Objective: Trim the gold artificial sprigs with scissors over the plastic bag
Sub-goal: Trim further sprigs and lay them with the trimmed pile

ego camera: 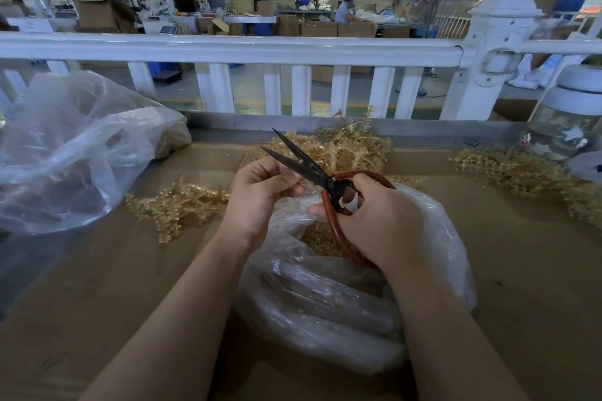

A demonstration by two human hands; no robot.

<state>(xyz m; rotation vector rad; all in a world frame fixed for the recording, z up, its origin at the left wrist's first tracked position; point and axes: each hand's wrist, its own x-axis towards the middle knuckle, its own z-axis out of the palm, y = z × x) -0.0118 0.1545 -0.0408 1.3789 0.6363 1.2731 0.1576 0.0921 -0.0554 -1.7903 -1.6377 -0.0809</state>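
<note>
At frame centre, the right hand is gripping open scissors over the bag (some trimmings inside); the left hand is pinching something small; sprigs are waiting.

On the cardboard tabletop, sprig piles lie left, behind and right of the near plastic bag, above which the hands hold scissors, a second bag far left.
</note>
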